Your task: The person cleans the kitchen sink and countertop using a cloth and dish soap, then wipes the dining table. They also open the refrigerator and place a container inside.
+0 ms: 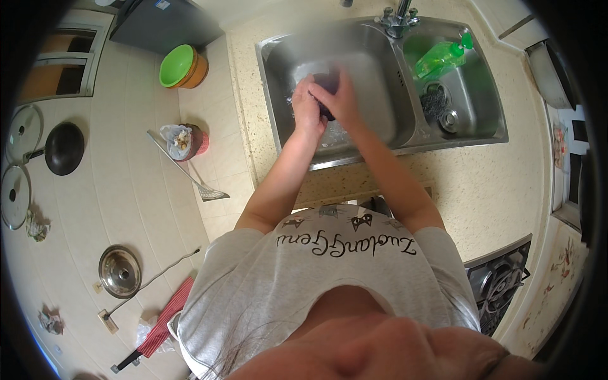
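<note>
My left hand and my right hand are together over the large basin of the stainless-steel sink. Between them is a dark, rounded object, with my left hand around its near left side and my right hand against its right side. Blur on the right fingers and the hands' cover leave its exact kind unclear. Water and some foam show in the basin around it.
A chrome faucet stands behind the sink's divider. In the smaller basin are a green soap pump bottle, a dark scouring pad and a drain strainer. A speckled countertop runs towards a gas stove.
</note>
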`<state>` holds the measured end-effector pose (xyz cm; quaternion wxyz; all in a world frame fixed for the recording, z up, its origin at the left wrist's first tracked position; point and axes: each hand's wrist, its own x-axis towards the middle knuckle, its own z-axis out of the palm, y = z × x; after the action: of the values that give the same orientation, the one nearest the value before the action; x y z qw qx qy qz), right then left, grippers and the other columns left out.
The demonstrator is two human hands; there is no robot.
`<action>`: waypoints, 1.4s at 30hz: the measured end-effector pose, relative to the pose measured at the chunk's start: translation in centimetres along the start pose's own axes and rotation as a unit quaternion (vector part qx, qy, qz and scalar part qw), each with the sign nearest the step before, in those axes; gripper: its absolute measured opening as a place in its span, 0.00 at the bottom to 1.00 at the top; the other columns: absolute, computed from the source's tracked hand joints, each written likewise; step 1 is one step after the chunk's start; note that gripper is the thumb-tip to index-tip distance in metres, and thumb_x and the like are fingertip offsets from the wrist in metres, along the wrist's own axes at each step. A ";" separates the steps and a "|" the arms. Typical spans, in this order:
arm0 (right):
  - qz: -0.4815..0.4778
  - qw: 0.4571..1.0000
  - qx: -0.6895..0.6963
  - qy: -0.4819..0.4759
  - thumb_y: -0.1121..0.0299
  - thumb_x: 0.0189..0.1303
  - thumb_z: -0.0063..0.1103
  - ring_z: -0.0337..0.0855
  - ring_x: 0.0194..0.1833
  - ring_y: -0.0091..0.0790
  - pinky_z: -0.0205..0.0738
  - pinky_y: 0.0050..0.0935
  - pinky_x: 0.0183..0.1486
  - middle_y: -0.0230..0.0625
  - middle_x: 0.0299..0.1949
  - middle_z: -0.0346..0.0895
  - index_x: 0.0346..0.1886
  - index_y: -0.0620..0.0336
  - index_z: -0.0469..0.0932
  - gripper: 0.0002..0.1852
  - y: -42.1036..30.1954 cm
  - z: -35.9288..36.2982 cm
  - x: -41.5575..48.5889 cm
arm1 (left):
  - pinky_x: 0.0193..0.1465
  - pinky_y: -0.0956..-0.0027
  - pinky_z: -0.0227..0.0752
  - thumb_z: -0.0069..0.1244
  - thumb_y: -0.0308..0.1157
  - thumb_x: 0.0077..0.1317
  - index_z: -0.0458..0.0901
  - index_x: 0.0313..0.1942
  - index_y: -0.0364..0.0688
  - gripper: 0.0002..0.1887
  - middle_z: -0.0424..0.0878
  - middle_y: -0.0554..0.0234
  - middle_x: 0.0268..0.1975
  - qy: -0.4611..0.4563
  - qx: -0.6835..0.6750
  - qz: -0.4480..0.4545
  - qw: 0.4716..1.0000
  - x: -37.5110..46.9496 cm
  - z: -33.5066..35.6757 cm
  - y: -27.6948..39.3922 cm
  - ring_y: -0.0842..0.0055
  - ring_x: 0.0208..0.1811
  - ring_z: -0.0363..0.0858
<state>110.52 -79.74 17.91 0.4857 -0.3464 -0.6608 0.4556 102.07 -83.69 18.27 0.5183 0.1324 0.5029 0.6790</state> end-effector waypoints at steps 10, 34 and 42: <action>0.432 0.763 0.429 -0.218 0.60 0.55 0.73 0.83 0.36 0.32 0.75 0.20 0.25 0.43 0.43 0.78 0.52 0.63 0.72 0.27 0.0 -3.7 -0.6 | 0.46 0.70 0.80 0.53 0.39 0.70 0.60 0.70 0.39 0.32 0.80 0.50 0.56 -0.308 0.234 0.051 0.921 2.5 -2.6 3.5 0.72 0.49 0.82; 0.118 0.990 -0.055 -0.058 0.66 0.41 0.74 0.84 0.38 0.42 0.75 0.34 0.44 0.38 0.35 0.82 0.40 0.58 0.75 0.21 2.9 0.3 -2.2 | 0.19 0.72 0.60 0.50 0.42 0.71 0.71 0.34 0.41 0.15 0.66 0.66 0.16 -0.189 0.076 -0.048 0.978 3.7 1.2 1.2 0.77 0.15 0.65; -0.008 0.951 -0.296 -0.087 0.72 0.52 0.63 0.83 0.37 0.51 0.75 0.45 0.38 0.43 0.37 0.82 0.40 0.55 0.75 0.11 5.1 -0.2 -1.1 | 0.28 0.67 0.67 0.51 0.42 0.71 0.71 0.29 0.43 0.16 0.67 0.63 0.16 0.046 -0.128 -0.026 0.990 3.7 0.3 -0.6 0.72 0.21 0.68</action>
<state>111.16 -78.93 12.76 0.3056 -0.4284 -0.8085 0.2635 101.04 -80.51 16.65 0.5246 0.0206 0.4379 0.7298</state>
